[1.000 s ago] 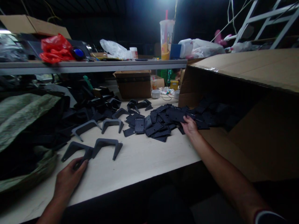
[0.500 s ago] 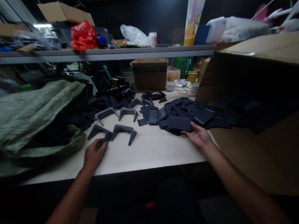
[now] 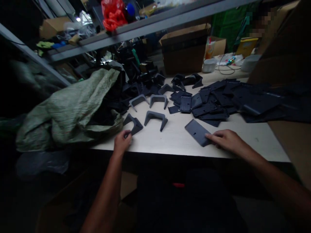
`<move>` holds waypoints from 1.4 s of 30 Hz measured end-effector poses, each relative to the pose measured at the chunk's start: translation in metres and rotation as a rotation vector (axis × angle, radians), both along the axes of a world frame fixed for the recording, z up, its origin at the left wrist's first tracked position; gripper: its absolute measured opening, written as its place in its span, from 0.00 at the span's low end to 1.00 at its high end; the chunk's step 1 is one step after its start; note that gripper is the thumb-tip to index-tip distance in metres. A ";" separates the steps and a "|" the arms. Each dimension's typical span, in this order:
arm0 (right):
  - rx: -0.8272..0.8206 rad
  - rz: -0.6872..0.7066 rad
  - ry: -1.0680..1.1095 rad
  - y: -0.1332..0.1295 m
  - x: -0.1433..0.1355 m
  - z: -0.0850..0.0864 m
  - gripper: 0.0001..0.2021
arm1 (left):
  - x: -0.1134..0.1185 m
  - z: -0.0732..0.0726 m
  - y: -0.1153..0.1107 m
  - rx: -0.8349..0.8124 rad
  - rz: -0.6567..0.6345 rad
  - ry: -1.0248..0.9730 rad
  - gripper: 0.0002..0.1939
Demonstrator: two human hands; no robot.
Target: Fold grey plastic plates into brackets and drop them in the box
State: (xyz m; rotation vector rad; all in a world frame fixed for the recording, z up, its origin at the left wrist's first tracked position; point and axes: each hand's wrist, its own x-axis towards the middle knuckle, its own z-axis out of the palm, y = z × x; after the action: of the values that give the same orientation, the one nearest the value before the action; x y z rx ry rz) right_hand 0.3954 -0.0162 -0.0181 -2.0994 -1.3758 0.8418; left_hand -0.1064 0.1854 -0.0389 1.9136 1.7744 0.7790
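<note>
Pinched between the fingers of my right hand (image 3: 224,139) is a flat dark rectangular plate (image 3: 198,132) with a small hole, held above the front of the white table (image 3: 167,140). My left hand (image 3: 122,140) is closed on one end of a dark U-shaped bracket (image 3: 134,124). Just right of it stands another U-shaped bracket (image 3: 155,116), touched by neither hand. Two more brackets stand behind these. A heap of similar dark plates (image 3: 218,97) spreads beyond my right hand.
A green woven sack (image 3: 68,110) with dark parts inside lies at the left. Behind the parts stands a cardboard box (image 3: 184,53), beneath a metal shelf (image 3: 143,32). At the right is a large open carton (image 3: 289,139). More dark brackets (image 3: 145,85) are piled at the back.
My right hand has drawn the plate off the heap toward the table's front edge and turned it. My left hand keeps hold of the bracket, now turned. The view has tilted and shifted.
</note>
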 end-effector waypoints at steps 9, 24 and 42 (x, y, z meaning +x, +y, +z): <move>0.028 0.068 -0.539 0.025 -0.042 0.007 0.44 | -0.006 0.046 0.027 -0.201 -0.075 -0.038 0.33; 0.228 0.260 -0.547 0.006 -0.054 -0.024 0.35 | 0.022 0.044 0.036 -0.288 0.069 -0.365 0.23; 0.212 0.310 -0.392 0.020 -0.048 0.003 0.28 | 0.113 0.035 -0.190 -0.907 -0.175 -1.812 0.49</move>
State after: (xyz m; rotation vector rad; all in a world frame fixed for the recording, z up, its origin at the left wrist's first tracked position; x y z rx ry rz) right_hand 0.3472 0.0038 -0.0153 -1.9812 -1.9384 0.3766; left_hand 0.0071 -0.0045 -0.0037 0.2454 0.4882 0.8588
